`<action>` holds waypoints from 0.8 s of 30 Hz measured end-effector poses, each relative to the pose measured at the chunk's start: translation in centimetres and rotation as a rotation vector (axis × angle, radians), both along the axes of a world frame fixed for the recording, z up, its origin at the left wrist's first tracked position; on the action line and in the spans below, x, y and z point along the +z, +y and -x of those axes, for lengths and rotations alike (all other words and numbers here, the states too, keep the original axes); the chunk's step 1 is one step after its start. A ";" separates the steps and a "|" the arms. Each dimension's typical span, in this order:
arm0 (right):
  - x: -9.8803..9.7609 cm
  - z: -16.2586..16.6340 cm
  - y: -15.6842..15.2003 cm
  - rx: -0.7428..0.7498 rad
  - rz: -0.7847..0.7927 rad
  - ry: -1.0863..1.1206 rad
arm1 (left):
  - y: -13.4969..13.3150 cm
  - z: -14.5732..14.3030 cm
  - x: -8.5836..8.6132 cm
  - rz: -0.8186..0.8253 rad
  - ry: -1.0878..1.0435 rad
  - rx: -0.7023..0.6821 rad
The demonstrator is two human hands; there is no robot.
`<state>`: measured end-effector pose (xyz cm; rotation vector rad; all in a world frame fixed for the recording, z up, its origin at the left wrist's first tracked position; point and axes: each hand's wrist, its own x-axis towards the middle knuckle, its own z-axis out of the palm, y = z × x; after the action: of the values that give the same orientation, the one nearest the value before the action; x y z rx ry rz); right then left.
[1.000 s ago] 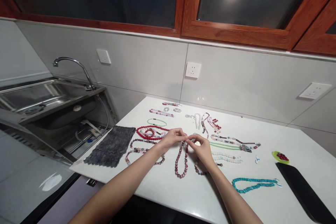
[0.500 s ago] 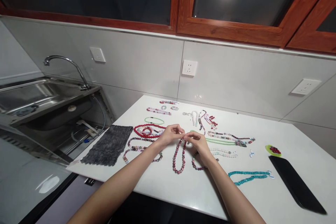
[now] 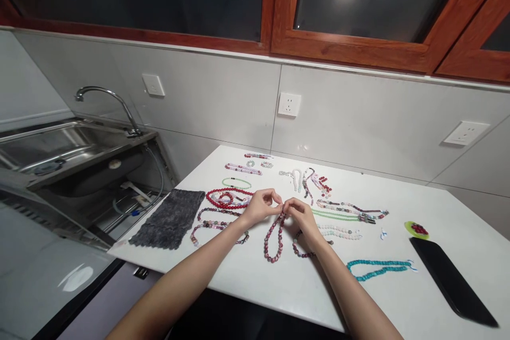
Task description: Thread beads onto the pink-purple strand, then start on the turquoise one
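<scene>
Nearest: front stretch of a white counter. On or just above it, the maroon bead strand, landmark for these notes, looped with its round end toward the wearer; whether that end rests on the surface, cannot tell.

Left hand and right hand meet at the strand's far end. Fingers of both narrow, thumb and fingertips pinched on that end; exact grip too small to make out.

Right of the strand: teal strand, folded double; farther right, a long black object, with a green dish of dark red beads just beyond it. Close by on the right, a dark mixed strand, partly under the wrist. Well left of the landmark, grey cloth, flat.

Beyond the landmark, to the left: red bead loop, then a pale green bracelet. Beyond, to the right: light green strands.

Farthest: wall socket, above and past the strand; wood-framed cabinets higher.
</scene>
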<state>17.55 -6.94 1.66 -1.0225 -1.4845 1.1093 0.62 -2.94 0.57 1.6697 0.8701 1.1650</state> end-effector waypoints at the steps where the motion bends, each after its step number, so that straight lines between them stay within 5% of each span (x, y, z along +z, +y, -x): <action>1: 0.0 0.0 0.0 -0.006 0.001 -0.008 | -0.1 0.0 0.0 -0.003 0.010 0.012; 10: -0.3 0.2 0.1 -0.028 -0.040 -0.040 | -1.6 -1.3 0.4 -0.069 -0.013 0.207; 24: -0.1 -0.1 0.2 -0.038 0.052 0.058 | -1.5 -0.8 0.8 -0.095 -0.019 0.190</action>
<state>17.64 -6.74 1.57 -1.0418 -1.3916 1.1462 1.38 -4.46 1.33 1.6766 0.9920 1.3670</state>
